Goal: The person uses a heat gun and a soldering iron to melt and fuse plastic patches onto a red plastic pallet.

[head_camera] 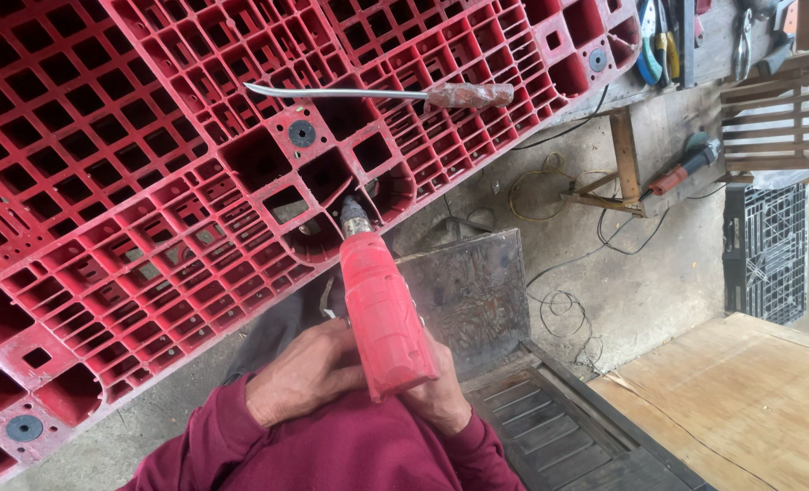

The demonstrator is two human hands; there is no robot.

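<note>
Left hand [300, 375] and right hand [436, 393], fingers wrapped round red plastic power drill [382, 314], its tip in red gridded plastic pallet [132, 182], hooked metal bar [377, 94] resting on it

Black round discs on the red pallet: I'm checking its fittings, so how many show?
3. One black disc sits near the middle below the metal bar, one at upper right, one at lower left. Others may lie outside the frame.

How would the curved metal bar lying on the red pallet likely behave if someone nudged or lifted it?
The metal bar looks thin and solid, so probably stiff and heavy for its size. It rests on the tilted red pallet, so a nudge might send it sliding downslope. Its wrapped handle likely gives better hold than the bare, probably slippery shaft.
</note>
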